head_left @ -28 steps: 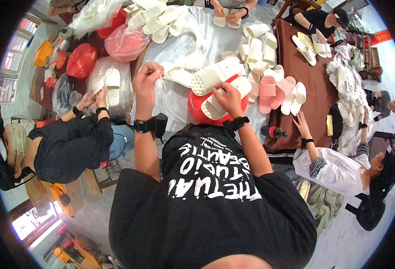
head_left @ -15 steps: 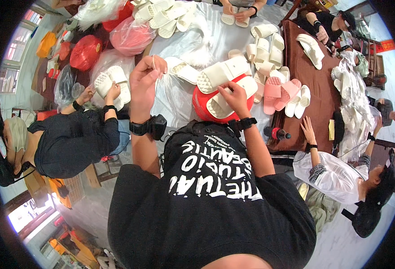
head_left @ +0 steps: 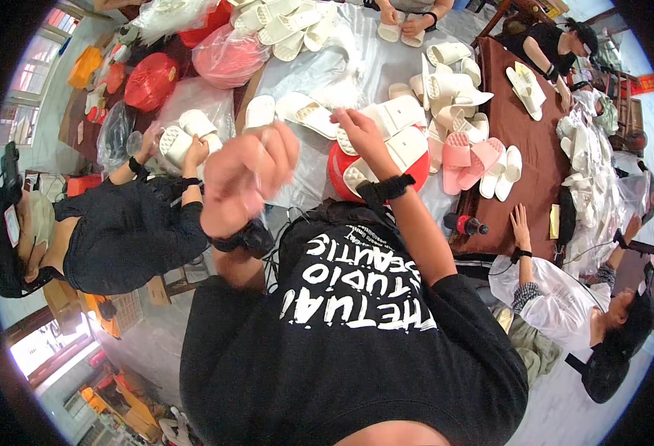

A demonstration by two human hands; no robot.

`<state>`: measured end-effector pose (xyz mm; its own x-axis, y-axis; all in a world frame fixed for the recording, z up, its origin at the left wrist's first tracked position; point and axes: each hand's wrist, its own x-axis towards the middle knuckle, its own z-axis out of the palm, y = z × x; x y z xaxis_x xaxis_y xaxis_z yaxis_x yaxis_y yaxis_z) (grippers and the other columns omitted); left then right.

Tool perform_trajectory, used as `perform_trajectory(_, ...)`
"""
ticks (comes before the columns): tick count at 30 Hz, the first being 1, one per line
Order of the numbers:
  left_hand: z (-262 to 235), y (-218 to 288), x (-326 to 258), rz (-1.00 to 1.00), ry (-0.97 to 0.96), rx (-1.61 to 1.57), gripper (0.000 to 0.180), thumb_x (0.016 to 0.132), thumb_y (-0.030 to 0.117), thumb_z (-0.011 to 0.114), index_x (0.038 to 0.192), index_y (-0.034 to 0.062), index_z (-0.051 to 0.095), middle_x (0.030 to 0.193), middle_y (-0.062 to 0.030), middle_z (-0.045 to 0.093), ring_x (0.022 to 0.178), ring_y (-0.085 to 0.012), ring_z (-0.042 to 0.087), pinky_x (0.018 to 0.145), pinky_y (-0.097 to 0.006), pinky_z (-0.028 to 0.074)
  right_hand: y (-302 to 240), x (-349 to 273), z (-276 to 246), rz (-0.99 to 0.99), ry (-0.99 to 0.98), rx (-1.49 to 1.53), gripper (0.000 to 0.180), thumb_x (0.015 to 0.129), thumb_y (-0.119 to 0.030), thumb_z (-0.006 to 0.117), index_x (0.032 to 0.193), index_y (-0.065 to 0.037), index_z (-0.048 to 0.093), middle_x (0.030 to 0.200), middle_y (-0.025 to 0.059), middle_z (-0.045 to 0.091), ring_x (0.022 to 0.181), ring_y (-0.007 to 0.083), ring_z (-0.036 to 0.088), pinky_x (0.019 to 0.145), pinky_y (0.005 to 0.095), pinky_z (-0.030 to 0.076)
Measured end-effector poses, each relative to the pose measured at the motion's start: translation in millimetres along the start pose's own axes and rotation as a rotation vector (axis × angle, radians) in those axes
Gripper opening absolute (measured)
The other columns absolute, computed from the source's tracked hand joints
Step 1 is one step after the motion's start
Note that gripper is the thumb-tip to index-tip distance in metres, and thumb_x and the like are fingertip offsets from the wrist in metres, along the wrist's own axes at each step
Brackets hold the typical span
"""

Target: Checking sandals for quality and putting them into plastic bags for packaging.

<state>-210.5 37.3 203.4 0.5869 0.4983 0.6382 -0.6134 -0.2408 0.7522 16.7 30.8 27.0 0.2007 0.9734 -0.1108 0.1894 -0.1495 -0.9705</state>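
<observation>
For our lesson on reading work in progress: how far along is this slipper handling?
Done: cannot tell. In hand: the right hand reaches over white slippers on a red basin; the left hand is raised, blurred, its hold unclear. Left: many loose white slippers and pink slippers cover the table.

Rough count from up here: two pink slippers (head_left: 470, 154) side by side on the brown table (head_left: 535, 178), one red basin (head_left: 416, 165) under the white ones, one dark bottle (head_left: 467, 224) with a red cap, and one red bag (head_left: 149, 80). White slippers (head_left: 401, 115): too many and too piled up to count.
</observation>
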Motion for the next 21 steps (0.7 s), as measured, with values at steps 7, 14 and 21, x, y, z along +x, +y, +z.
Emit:
perform_trajectory(7,37,0,5,-0.131,-0.307,0.068,0.012,0.076,0.011,0.064,0.075,0.0065,0.053,0.077,-0.0052,0.061,0.077,-0.0258,0.056,0.071,-0.039,0.044,2,20,40,0.492,-0.722,0.650,0.104,0.093,-0.081,0.023,0.140,0.008,0.048,0.138,0.0222,0.057,0.126,0.0280,0.056,0.110,0.0450,0.036)
perform_trajectory(14,35,-20,-30,-0.247,-0.194,0.000,0.011,0.079,0.011,0.065,0.076,0.0058,0.056,0.078,-0.0063,0.062,0.076,-0.0246,0.056,0.072,-0.038,0.045,-49,-6,7,0.246,-0.512,1.087,0.075,0.103,-0.063,0.030,0.145,-0.003,0.046,0.130,0.0148,0.062,0.116,0.0274,0.057,0.104,0.0448,0.041)
perform_trajectory(21,28,-19,-43,-0.338,-0.151,-0.011,0.011,0.080,0.013,0.065,0.079,0.0054,0.057,0.079,-0.0062,0.059,0.076,-0.0236,0.055,0.075,-0.036,0.044,-39,-12,-18,0.186,-0.240,0.907,0.058,0.107,-0.051,0.036,0.137,-0.004,0.052,0.112,0.0084,0.066,0.106,0.0206,0.059,0.096,0.0393,0.045)
